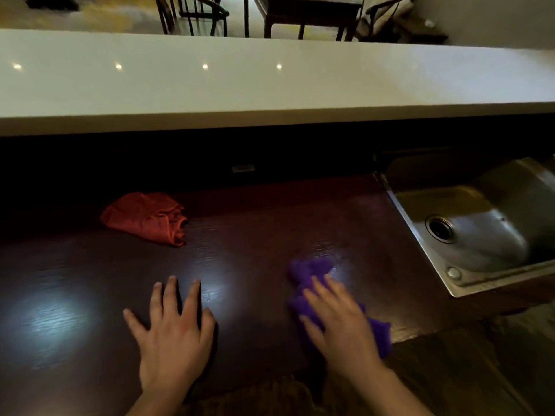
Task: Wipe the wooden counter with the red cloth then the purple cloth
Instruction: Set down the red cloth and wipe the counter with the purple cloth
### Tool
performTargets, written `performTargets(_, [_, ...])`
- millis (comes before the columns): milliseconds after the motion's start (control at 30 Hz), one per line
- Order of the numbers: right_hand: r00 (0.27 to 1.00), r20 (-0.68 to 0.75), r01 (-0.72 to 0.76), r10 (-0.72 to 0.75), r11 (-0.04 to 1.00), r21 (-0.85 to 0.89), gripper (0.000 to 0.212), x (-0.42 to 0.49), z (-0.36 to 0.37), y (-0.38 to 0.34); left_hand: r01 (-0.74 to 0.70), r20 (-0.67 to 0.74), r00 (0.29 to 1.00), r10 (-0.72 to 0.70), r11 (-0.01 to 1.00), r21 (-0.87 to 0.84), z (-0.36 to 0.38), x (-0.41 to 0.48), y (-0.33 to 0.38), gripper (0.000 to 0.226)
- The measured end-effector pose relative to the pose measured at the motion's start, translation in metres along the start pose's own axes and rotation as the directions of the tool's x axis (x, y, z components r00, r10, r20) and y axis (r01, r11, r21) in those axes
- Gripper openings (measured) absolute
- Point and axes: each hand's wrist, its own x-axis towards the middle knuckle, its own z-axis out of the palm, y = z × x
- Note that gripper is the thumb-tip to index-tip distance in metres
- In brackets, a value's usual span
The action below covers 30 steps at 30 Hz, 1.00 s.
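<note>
1. Dim kitchen space is shown, with a long white upper counter (270, 82) running across the back and dark chairs (192, 13) beyond it.
2. Below the white ledge, the wooden counter (255, 235) is spread wide and dark, with glare patches on its grain; it is taken here as the landmark.
3. At the counter's right end a steel sink (480, 223) is set in, its drain visible.
4. Toward the counter's back left, the red cloth (144, 219) is left crumpled and untouched by either hand, well apart from both.
5. Near the counter's front right, just beside the sink edge, the purple cloth (312, 277) is pressed flat under the right hand (339, 322); the fingers are spread over it rather than curled, so it is pinned, not pinched.
6. On the counter's front centre the left hand (171, 331) is laid flat, fingers splayed, holding nothing.
7. The second step, the purple wipe, is judged to be in hand, the red one apparently finished.
8. Next, steady downward pressure and sweeping strokes over the remaining counter are called for.
</note>
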Motion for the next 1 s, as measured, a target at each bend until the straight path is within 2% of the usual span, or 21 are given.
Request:
performTargets(67, [0.962,-0.007,-0.272,0.273,0.954,-0.127,0.058,0.004,-0.012,0.042,0.000,0.003,1.000,0.000,1.000,-0.005,-0.001,0.001,0.001,0.064])
performTargets(133, [0.850,-0.021,-0.523,0.526,0.838,-0.154,0.062,0.020,-0.021,0.062,-0.002,0.004,1.000,0.002,1.000,-0.006,-0.001,0.001,0.001,0.064])
performTargets(167, [0.803,-0.035,-0.593,0.595,0.792,-0.148,0.062,0.029,-0.020,0.061,0.000,0.007,1.000,0.000,1.000,-0.005,-0.002,0.000,0.002,0.064])
performTargets(200, [0.794,-0.036,-0.604,0.608,0.780,-0.162,0.063,0.036,-0.017,0.052,0.005,0.015,1.000,-0.005,1.000,-0.005,-0.002,0.000,0.002,0.064])
performTargets(267, [0.884,-0.008,-0.462,0.468,0.871,-0.166,0.062,0.034,-0.007,0.025,0.015,0.028,0.999,-0.015,1.000,-0.008,-0.003,0.000,0.002,0.064])
performTargets(333, [0.971,0.097,-0.205,0.219,0.969,-0.142,0.061,0.011,-0.001,0.004,0.014,0.014,1.000,-0.013,1.000,-0.027,-0.003,0.001,0.002,0.064])
performTargets(400, [0.984,0.145,-0.081,0.099,0.989,-0.125,0.062,-0.003,-0.007,0.023,0.001,-0.005,1.000,-0.001,0.999,-0.032,-0.002,0.001,0.002,0.064])
performTargets(467, [0.972,0.081,-0.206,0.222,0.964,-0.170,0.064,0.003,-0.015,0.060,0.002,-0.009,1.000,-0.002,1.000,-0.025,-0.001,0.001,0.001,0.065])
performTargets(567, [0.855,0.008,-0.509,0.518,0.843,-0.175,0.060,0.041,-0.020,0.100,0.002,-0.004,1.000,-0.002,1.000,-0.007,-0.002,0.001,0.002,0.066])
performTargets(633, [0.814,0.008,-0.572,0.581,0.804,-0.166,0.061,0.072,-0.020,0.099,-0.010,-0.002,1.000,0.010,1.000,0.003,-0.003,0.000,0.003,0.065])
performTargets(700, [0.856,0.016,-0.510,0.517,0.848,-0.145,0.058,0.086,-0.016,0.081,-0.005,0.001,1.000,0.005,1.000,0.003,-0.004,-0.001,0.003,0.066])
performTargets(733, [0.902,0.020,-0.425,0.432,0.894,-0.144,0.056,0.085,-0.012,0.067,-0.002,0.002,1.000,0.002,1.000,0.000,-0.005,0.000,0.002,0.067])
performTargets(800, [0.983,0.082,-0.152,0.162,0.981,-0.120,0.054,0.064,-0.002,0.031,0.005,0.003,1.000,-0.005,1.000,-0.007,-0.005,0.000,0.002,0.067])
performTargets(867, [0.977,0.195,0.105,-0.090,0.992,-0.065,0.057,0.033,0.004,0.010,0.004,-0.002,1.000,-0.005,1.000,-0.014,-0.004,0.000,0.002,0.067])
performTargets(900, [0.963,0.214,0.178,-0.164,0.983,-0.048,0.058,0.028,0.003,0.016,0.003,-0.007,1.000,-0.003,1.000,-0.020,-0.003,0.000,0.002,0.066])
performTargets(933, [0.962,0.206,0.197,-0.182,0.979,-0.054,0.060,0.030,0.000,0.031,0.002,-0.012,1.000,-0.003,1.000,-0.026,-0.002,0.000,0.001,0.066])
performTargets(1000, [0.989,0.139,0.061,-0.042,0.989,-0.132,0.066,0.045,-0.007,0.068,0.010,-0.026,1.000,-0.011,0.999,-0.043,-0.001,0.001,0.000,0.065])
